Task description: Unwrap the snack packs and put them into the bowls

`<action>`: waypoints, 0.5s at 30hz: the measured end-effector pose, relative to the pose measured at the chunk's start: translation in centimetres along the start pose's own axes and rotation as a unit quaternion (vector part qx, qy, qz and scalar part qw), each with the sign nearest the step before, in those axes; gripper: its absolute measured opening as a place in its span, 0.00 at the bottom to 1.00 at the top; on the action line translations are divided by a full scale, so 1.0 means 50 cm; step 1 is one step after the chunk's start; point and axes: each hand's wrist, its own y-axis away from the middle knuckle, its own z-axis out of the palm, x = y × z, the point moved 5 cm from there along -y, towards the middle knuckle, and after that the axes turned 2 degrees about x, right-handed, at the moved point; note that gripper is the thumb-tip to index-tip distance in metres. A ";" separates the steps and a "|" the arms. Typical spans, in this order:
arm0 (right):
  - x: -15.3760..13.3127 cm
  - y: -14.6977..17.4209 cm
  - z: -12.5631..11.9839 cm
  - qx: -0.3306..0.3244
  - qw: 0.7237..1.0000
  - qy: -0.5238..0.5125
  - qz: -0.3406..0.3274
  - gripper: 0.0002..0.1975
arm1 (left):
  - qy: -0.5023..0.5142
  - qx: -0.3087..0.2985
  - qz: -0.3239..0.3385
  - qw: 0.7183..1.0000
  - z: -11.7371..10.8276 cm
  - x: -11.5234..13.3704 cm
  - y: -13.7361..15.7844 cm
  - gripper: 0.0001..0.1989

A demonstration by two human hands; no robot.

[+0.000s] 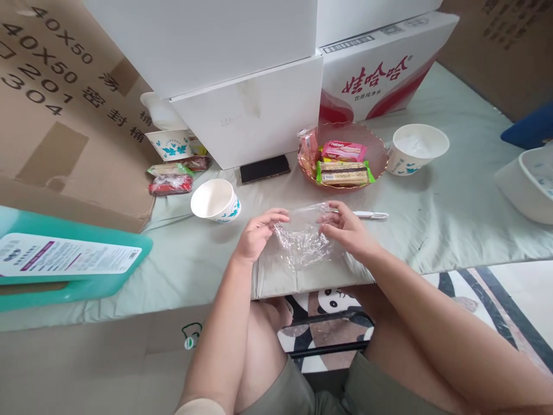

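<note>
A crinkled clear plastic bag (305,242) stretches between my two hands, just above the cloth near the table's front edge. My left hand (258,233) pinches its left side with thumb and fingers. On the opposite side, my right hand (345,229) grips the upper right edge with curled fingers. A slim white pen-like object (371,215) lies right beside my right hand, partly hidden by it. Left of my left hand, a white paper cup (216,200) with blue leaf prints leans toward me.
Behind my hands stands a pink glass bowl (378,153) of wrapped snacks, with a paper bowl (418,150) holding clear plastic on its right. A phone (265,169) lies before stacked white boxes (254,115). Wrapped snacks (170,184) and a green jug (78,253) are on the left.
</note>
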 end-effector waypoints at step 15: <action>-0.007 0.002 0.014 -0.016 0.999 -0.026 0.019 0.14 | 0.038 -0.015 -0.147 0.988 0.061 -0.034 -0.002 0.21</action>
